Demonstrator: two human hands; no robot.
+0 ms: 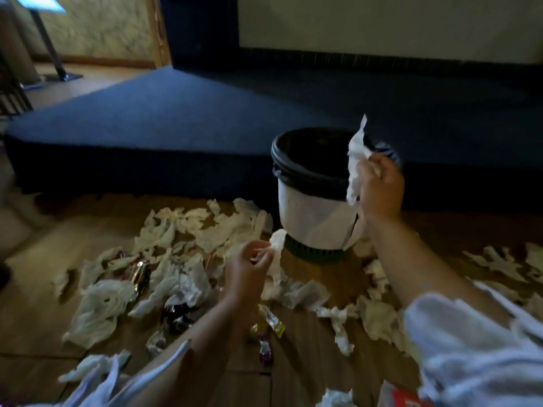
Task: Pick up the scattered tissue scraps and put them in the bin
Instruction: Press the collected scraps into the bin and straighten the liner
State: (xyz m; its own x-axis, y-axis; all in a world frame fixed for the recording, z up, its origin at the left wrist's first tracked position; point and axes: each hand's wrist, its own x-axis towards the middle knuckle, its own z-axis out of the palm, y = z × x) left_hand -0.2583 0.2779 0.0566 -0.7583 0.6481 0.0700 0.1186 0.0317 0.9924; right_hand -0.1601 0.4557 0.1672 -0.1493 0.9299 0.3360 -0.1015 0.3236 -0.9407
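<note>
Right hand (382,183): fingers clenched on tissue strip (357,160), raised beside bin (311,183) rim, seemingly for dropping.
Left hand (249,268): fingers pinched tissue scrap (276,254), lifted above the littered floor (311,348).

The right hand (382,186) hides part of the bin (305,207) rim. A red and white box (399,399) is cut by the near edge. The candy wrappers (138,273) are too blurred to read.

Thin, crinkled white tissue paper scraps (188,230) lie matt and soft-looking on the smooth brown wooden plank floor (41,259), which has a dull sheen. The round white plastic bin (308,218) carries a glossy black plastic liner (296,168). Shiny foil sweet wrappers (136,273) glint; the dark blue carpeted platform (176,113) looks matt, finely textured.
</note>
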